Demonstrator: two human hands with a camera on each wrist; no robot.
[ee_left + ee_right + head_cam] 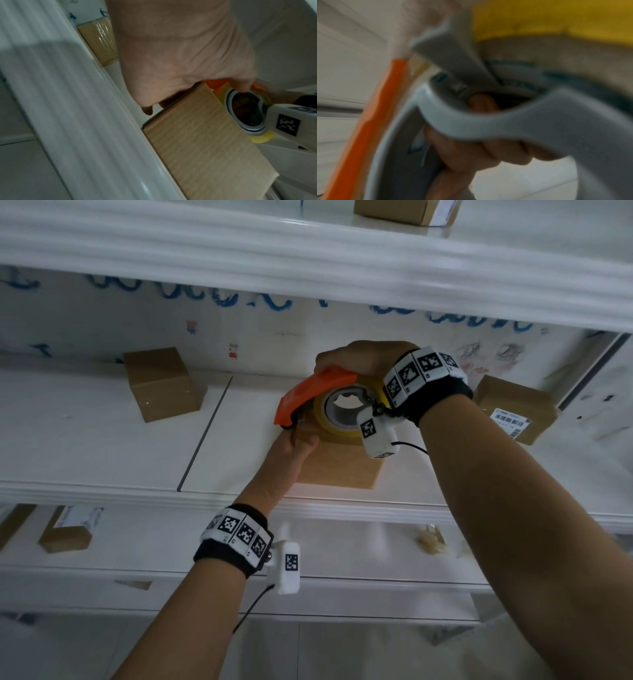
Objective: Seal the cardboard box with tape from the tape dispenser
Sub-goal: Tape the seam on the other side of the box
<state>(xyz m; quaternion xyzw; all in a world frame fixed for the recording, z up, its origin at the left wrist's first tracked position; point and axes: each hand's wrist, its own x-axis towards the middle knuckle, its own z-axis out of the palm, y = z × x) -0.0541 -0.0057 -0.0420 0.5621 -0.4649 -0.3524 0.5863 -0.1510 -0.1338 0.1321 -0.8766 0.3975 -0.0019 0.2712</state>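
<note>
A small cardboard box stands on a white shelf, near its front edge. My left hand holds the box's upper left edge, thumb on top; in the left wrist view the palm covers that corner of the box. My right hand grips an orange tape dispenser with a yellow tape roll, set on the box's top. The dispenser's mouth meets the box's left edge by my left thumb. The blurred right wrist view shows fingers curled through the grey hub.
Another brown box sits back left on the same shelf and a labelled one at the right. An upper shelf overhangs close above my hands. Boxes lie on the shelf below.
</note>
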